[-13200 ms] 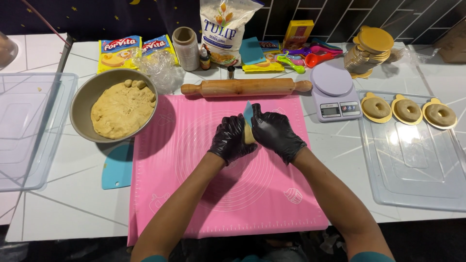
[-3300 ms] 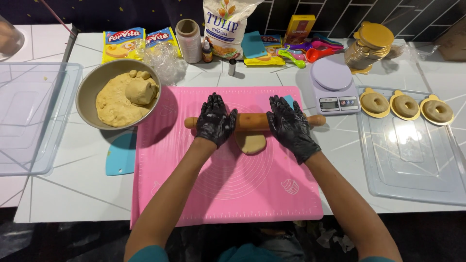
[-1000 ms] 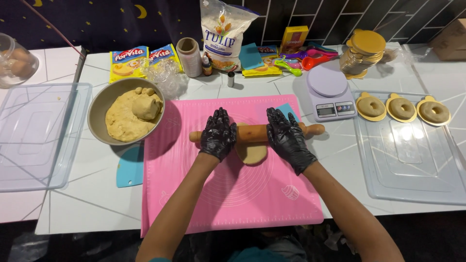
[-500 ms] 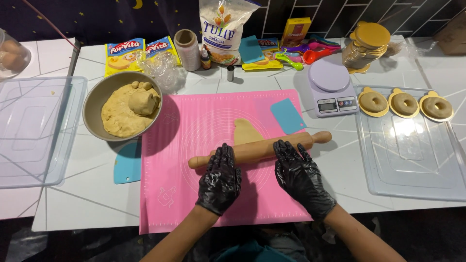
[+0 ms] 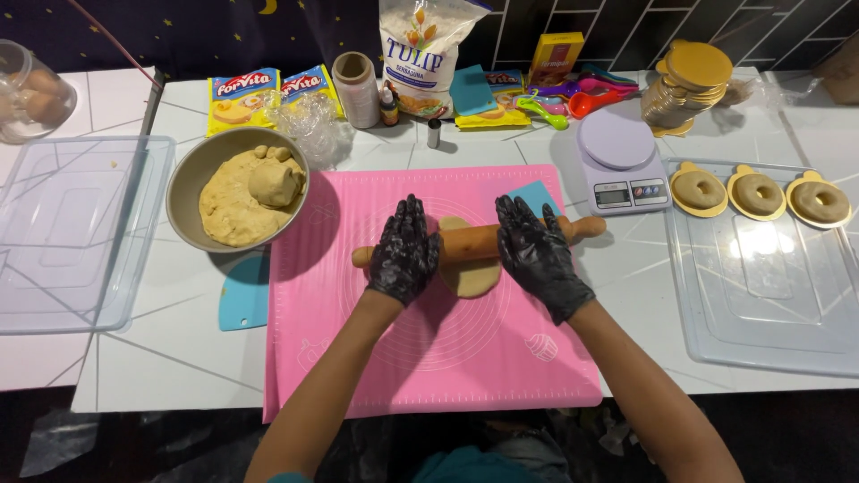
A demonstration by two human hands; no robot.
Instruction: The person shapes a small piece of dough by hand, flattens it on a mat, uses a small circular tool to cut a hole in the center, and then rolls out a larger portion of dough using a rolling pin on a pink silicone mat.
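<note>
At the centre of the frame, on the pink mat [image 5: 429,358], both gloved hands press flat, fingers spread wide, on a wooden rolling pin [image 5: 474,241] lying across a small dough piece [image 5: 470,277]. Left hand [image 5: 404,252] and right hand [image 5: 537,255] should bear down evenly, so the dough thins uniformly rather than wedging.

Both gloved hands [image 5: 470,252] press a rolling pin [image 5: 474,242] onto dough [image 5: 472,279].
</note>
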